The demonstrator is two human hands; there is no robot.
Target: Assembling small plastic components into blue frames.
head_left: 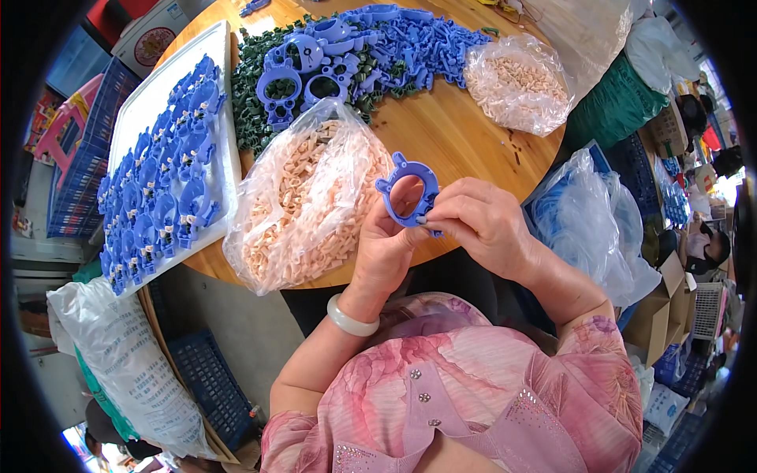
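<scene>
A blue plastic ring-shaped part [415, 169] with small knobs on its outer edge is held up over the table's near edge. My left hand [385, 251] grips its lower left side, with a pale bangle on the wrist. From the right, my right hand [482, 223] pinches the ring's lower right edge; any small piece between those fingertips is too hidden to name. Left of the hands lies an open clear bag of small peach-coloured plastic pieces [315, 213]. Behind it are larger blue ring parts [277, 85] among dark green pieces [251, 59].
A white tray [226, 102] at the left of the round wooden table [434, 118] carries rows of blue parts [169, 169]. At the back are a blue heap [426, 47] and another peach-filled bag [516, 85]. Sacks, crates and a cardboard box [666, 311] surround the table.
</scene>
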